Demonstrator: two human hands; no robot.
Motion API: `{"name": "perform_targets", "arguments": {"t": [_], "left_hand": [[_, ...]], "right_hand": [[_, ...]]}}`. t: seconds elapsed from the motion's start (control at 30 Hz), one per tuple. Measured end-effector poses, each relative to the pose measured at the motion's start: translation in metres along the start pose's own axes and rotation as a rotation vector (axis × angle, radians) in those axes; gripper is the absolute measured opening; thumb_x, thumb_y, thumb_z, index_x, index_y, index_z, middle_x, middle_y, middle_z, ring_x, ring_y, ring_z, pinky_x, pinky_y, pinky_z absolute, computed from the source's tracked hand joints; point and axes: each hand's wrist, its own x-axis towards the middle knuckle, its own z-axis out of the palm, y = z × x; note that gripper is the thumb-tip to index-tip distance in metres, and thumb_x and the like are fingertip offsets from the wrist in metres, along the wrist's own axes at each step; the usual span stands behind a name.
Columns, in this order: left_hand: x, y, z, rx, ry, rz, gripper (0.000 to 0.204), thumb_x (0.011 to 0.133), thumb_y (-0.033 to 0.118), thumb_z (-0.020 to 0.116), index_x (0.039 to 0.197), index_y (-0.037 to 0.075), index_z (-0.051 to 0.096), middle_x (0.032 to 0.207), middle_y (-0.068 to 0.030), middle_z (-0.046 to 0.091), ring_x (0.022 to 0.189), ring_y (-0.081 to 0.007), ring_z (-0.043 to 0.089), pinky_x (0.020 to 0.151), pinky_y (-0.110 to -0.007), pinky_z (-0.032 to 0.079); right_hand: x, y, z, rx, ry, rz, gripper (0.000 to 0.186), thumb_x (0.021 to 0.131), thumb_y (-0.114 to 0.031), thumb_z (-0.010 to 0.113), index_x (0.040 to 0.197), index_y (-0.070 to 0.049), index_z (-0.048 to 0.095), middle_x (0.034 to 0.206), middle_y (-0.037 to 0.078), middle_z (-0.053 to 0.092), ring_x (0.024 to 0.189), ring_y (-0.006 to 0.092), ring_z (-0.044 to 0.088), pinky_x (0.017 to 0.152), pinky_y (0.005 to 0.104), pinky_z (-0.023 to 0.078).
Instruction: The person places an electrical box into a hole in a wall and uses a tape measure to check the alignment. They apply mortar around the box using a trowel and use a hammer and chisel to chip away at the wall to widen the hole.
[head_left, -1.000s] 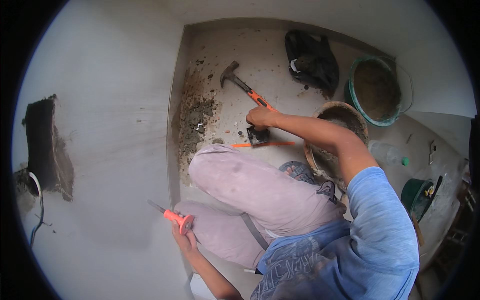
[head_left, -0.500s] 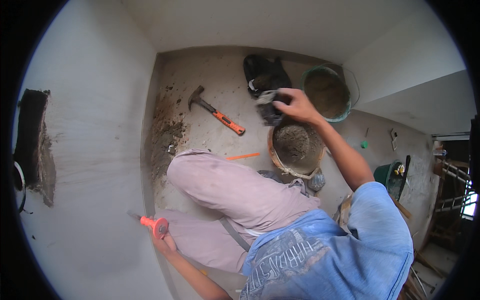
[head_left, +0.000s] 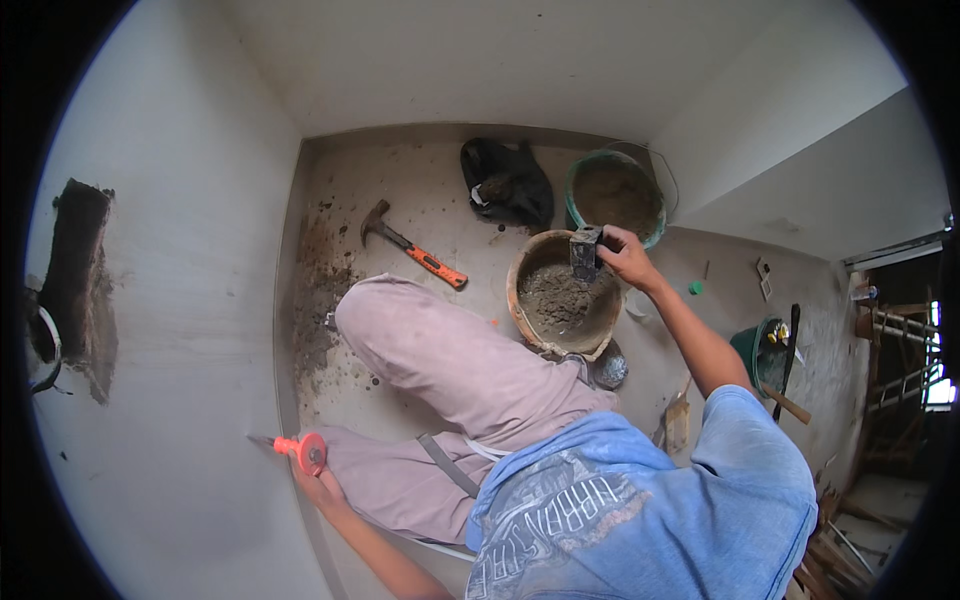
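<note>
My right hand point(head_left: 628, 258) pinches the black box point(head_left: 584, 256), lifted over mortar point(head_left: 556, 300) (now within reach); my left hand point(head_left: 320, 487) clasps a chisel point(head_left: 284, 445).

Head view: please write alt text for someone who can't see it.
A person's right hand holds a small dark box over a tub of mortar-like mix; the left hand holds an orange-guarded chisel. A claw hammer and black bag lie on the floor.
</note>
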Motion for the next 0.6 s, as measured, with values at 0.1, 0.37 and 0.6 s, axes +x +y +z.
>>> {"name": "perform_targets", "arguments": {"t": [0.1,0.37,0.6], "left_hand": [[-0.007,0.001,0.012,0.025,0.015,0.032,0.064,0.096,0.033,0.057,0.14,-0.006,0.033,0.132,-0.0141,0.044,0.124,-0.0245,0.044,0.105,-0.04,0.036],[-0.039,0.016,0.023,-0.109,0.077,-0.08,0.048,0.096,0.025,0.056,0.133,-0.003,0.042,0.122,-0.0128,0.052,0.112,-0.0254,0.052,0.097,-0.041,0.043],[-0.115,0.023,0.052,-0.18,0.109,-0.176,0.026,0.095,0.022,0.058,0.113,0.003,0.052,0.101,-0.0073,0.057,0.096,-0.0191,0.057,0.089,-0.036,0.047]], "right_hand": [[-0.013,0.047,-0.017,-0.699,-0.225,-0.276,0.023,0.075,-0.021,0.065,0.084,-0.002,0.058,0.079,0.015,0.06,0.074,0.0344,0.057,0.065,0.0388,0.045],[0.132,0.008,0.015,-0.667,0.155,-0.146,0.025,0.074,-0.023,0.063,0.087,-0.001,0.064,0.082,0.022,0.064,0.081,0.042,0.061,0.073,0.0486,0.049],[0.272,-0.004,0.113,-0.91,0.124,-0.12,0.039,0.083,-0.031,0.062,0.105,0.0,0.061,0.108,0.023,0.063,0.097,0.041,0.062,0.083,0.0485,0.051]]}}
